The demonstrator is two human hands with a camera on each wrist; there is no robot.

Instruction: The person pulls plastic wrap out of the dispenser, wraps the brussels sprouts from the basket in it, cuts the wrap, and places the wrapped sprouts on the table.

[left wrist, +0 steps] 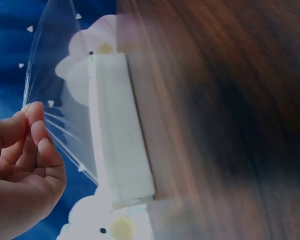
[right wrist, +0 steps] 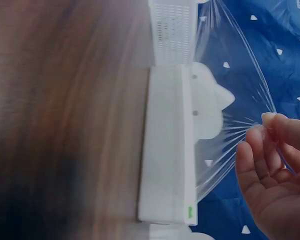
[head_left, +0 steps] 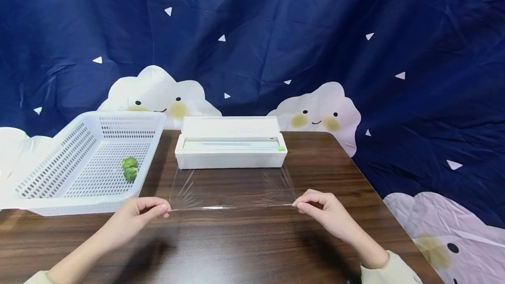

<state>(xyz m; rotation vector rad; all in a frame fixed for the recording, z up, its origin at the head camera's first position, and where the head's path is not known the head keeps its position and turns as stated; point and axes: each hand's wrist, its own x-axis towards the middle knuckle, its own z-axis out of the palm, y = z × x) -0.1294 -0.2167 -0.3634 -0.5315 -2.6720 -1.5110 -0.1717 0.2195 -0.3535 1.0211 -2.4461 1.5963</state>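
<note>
A clear sheet of plastic wrap (head_left: 232,189) stretches from a white wrap dispenser box (head_left: 231,160) toward the person. The box's lid stands raised at the back, and a small green slider (head_left: 281,148) sits at its right end. The left hand (head_left: 143,216) pinches the sheet's near left corner between thumb and fingers. At the opposite corner, the right hand (head_left: 324,211) pinches the film the same way. Creases fan out from both grips in the left wrist and right wrist views. Taut between the hands, the front edge is held above the table.
On the left stands a white perforated basket (head_left: 154,161) with two small green vegetables (head_left: 130,168) inside. Under everything is a dark wooden table (head_left: 236,244), whose right edge slants toward the person. A blue curtain (head_left: 244,47) with cloud prints hangs behind.
</note>
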